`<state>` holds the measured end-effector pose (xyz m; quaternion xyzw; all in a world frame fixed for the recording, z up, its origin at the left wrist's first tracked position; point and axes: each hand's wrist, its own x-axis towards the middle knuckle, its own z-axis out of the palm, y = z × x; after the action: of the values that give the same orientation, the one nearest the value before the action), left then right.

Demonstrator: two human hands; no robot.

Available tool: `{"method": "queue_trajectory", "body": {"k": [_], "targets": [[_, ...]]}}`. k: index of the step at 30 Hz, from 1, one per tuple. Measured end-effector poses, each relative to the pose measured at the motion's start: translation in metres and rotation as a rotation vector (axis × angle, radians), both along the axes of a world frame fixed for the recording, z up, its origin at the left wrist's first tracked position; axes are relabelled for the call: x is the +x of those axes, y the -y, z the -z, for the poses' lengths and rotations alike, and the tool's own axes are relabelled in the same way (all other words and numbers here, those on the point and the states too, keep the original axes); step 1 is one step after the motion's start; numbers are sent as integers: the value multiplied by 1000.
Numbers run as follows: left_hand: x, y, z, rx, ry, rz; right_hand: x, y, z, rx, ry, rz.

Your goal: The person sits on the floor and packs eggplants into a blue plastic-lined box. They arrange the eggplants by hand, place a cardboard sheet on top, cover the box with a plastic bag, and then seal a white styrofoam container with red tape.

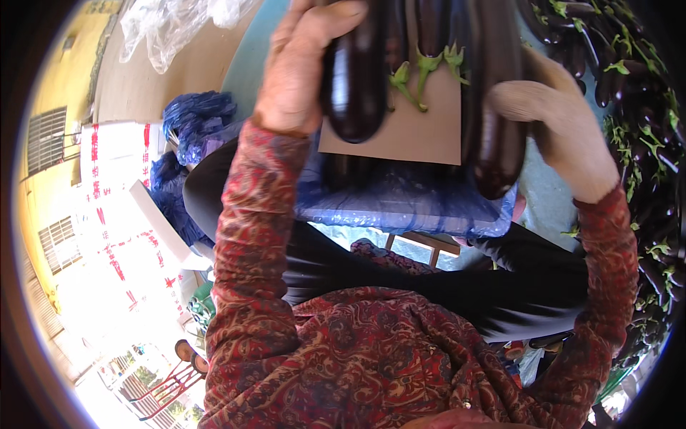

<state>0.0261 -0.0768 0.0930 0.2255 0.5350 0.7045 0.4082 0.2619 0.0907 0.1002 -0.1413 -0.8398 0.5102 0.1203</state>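
My left hand [297, 80] grips a long dark purple eggplant [356, 86], its rounded end pointing toward me. On the other side, my right hand [571, 126], in a pale glove, is closed around a second eggplant [497, 147]. Between them, several eggplants with green stem caps [429, 63] lie on or above a sheet of brown cardboard [423, 137]; their far ends are cut off by the picture's edge. Beneath is a box lined with blue plastic film [386, 209], standing in front of my lap. More dark eggplants show dimly under the sheet's near edge.
A large heap of eggplants [638, 161] lies along the right. Crumpled blue plastic bags [195, 120] and white cartons with red writing [118, 166] are at left, clear plastic [177, 27] beyond. A wooden frame [429, 244] shows under the box; a hand truck [177, 383] stands lower left.
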Motion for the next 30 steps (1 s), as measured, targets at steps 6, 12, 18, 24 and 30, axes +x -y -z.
{"method": "queue_trajectory", "body": {"k": [6, 12, 18, 24, 30], "targets": [[-20, 70, 43, -175, -459, -114, -78, 65, 72, -569, 221, 145], [-4, 78, 114, -481, -1102, -132, -116, 120, 109, -262, 735, 243], [5, 92, 85, -295, -715, -209, -106, 108, 107, -367, 728, 248], [6, 84, 107, -666, -1235, -42, -104, 108, 97, -263, 605, 206], [2, 86, 130, -729, -1558, 168, -117, 116, 117, -241, 679, 137]]}}
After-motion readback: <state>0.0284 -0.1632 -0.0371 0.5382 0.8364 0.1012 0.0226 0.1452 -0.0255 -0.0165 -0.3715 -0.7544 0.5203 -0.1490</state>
